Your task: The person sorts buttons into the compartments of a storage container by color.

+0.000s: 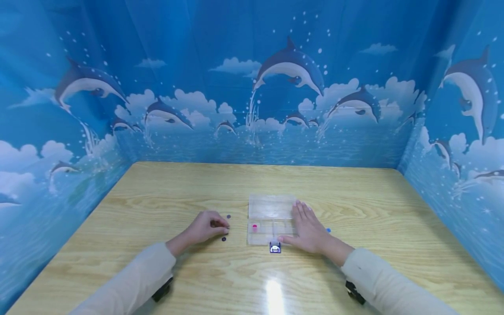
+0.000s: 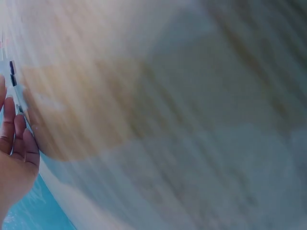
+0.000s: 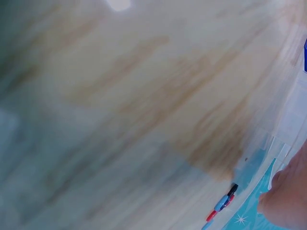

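My left hand (image 1: pixel 208 225) is low over the table, thumb and forefinger tips together in a pinch around a small piece that they mostly hide. Two small dark discs lie beside those fingertips: one disc (image 1: pixel 229 216) farther away, another disc (image 1: pixel 224 239) nearer me. To their right sits a clear plastic compartment box (image 1: pixel 260 239), its transparent lid (image 1: pixel 271 206) folded back. One left compartment contains a small pink piece (image 1: pixel 254 227). My right hand (image 1: pixel 309 229) rests, fingers straight, over the box's right side, covering part of it.
A dark blue and white tag (image 1: pixel 275 247) is at the box's front edge. Beyond the right hand shows a small blue piece (image 1: pixel 328 230); the right wrist view has several red, blue and black pieces (image 3: pixel 222 203) in a row. A dolphin-printed curtain (image 1: pixel 252 87) surrounds the wooden table (image 1: pixel 189 183).
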A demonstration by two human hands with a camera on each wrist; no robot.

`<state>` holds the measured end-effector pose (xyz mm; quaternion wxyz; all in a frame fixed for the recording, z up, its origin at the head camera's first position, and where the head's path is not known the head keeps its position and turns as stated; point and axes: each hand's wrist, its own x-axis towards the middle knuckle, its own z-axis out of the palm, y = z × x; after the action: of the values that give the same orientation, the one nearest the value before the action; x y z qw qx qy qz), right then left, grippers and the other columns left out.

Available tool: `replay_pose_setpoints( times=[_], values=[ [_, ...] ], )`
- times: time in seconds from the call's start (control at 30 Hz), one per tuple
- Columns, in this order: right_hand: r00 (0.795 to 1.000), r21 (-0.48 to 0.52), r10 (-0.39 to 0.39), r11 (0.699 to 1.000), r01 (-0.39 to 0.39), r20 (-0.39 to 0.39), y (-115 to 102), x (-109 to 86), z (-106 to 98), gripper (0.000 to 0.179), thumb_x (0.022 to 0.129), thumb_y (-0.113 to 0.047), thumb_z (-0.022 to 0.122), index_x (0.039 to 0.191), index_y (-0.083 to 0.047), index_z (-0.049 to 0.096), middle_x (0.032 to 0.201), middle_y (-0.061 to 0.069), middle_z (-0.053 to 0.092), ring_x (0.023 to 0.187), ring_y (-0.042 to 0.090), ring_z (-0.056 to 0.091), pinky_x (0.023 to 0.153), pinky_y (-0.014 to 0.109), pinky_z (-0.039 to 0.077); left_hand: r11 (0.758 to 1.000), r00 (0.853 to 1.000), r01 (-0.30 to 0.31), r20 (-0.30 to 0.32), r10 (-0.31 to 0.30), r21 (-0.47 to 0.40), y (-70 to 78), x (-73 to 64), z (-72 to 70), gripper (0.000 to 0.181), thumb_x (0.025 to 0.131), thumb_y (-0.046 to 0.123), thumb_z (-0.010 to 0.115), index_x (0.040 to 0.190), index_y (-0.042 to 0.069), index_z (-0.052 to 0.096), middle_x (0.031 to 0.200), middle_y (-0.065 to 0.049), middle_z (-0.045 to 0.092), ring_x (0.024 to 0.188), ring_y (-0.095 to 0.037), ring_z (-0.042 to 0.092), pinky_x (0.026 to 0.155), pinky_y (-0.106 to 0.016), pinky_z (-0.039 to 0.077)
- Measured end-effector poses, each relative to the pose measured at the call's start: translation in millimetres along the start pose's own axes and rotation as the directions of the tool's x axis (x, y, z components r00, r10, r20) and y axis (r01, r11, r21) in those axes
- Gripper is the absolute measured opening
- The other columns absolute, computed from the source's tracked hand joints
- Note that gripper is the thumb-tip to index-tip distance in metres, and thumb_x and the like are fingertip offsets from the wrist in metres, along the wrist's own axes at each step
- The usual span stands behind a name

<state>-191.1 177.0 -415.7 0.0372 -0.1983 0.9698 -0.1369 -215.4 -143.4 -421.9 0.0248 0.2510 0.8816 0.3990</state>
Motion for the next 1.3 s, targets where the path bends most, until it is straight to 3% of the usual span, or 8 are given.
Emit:
replay_pose_setpoints(
  times=[0.3,0.6,1.3],
  values=[
    [1.000,0.003,-0.001,1.000,0.001,-0.006,0.5,0.0,1.3,0.104,0.083,-0.067,0.048,0.144,0.010,0.014,0.153,0.027,0.005,0.141,0.043,0.006,0.117,0.051,0.009,1.000,1.000,-0.004,0.013,0.004,0.013,0.6,-1.7,-0.6,0.008,0.075,0.008,0.073,0.082,0.003,0.071,0.079,-0.006,0.067,0.070,0.001,0.051,0.063,-0.015,0.046],
    [1.000,-0.004,-0.006,1.000,0.006,-0.010,-0.2,-0.4,1.0,0.103,0.083,-0.067,0.047,0.144,0.010,0.015,0.152,0.028,0.005,0.141,0.043,0.007,0.116,0.051,0.009,0.996,0.998,-0.060,-0.003,0.060,0.059,-1.2,-0.8,0.4,0.007,0.074,0.007,0.075,0.078,0.003,0.071,0.076,-0.006,0.065,0.068,0.000,0.049,0.059,-0.015,0.043],
    [1.000,-0.017,-0.012,1.000,0.012,-0.014,-0.9,-1.0,-1.3,0.103,0.083,-0.066,0.048,0.144,0.011,0.014,0.152,0.029,0.007,0.141,0.044,0.009,0.116,0.050,0.011,0.998,1.000,0.015,-0.021,-0.014,0.056,0.2,-0.7,2.8,0.009,0.077,0.011,0.073,0.075,0.005,0.068,0.073,-0.002,0.064,0.066,0.000,0.048,0.060,-0.016,0.044]
  ],
)
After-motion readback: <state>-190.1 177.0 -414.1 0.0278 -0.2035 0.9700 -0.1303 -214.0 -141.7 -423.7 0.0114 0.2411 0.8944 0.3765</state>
